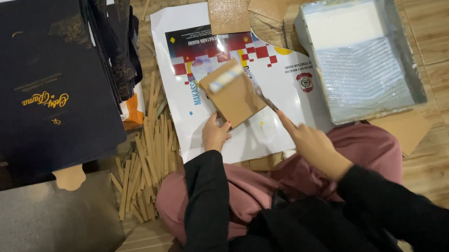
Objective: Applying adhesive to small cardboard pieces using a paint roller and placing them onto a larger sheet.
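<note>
Just above the left hand (215,134), a brown cardboard piece (232,93) stood tilted, its lower edge pinched between the thumb and fingers (224,121) of that hand, over a white printed sheet (288,88) spread on the wooden floor (445,33). The right hand (309,140) reached in from the right, its fingers closed around a thin brush (264,98) whose tip met the cardboard's right edge. Beyond the right fingers, up and to the right, a grey paint tray (413,65) held white glue (344,25) pooled at its far end. Left of the left fingers lay a heap of cardboard strips (146,157), and further left a stack of dark folders (39,85).
</note>
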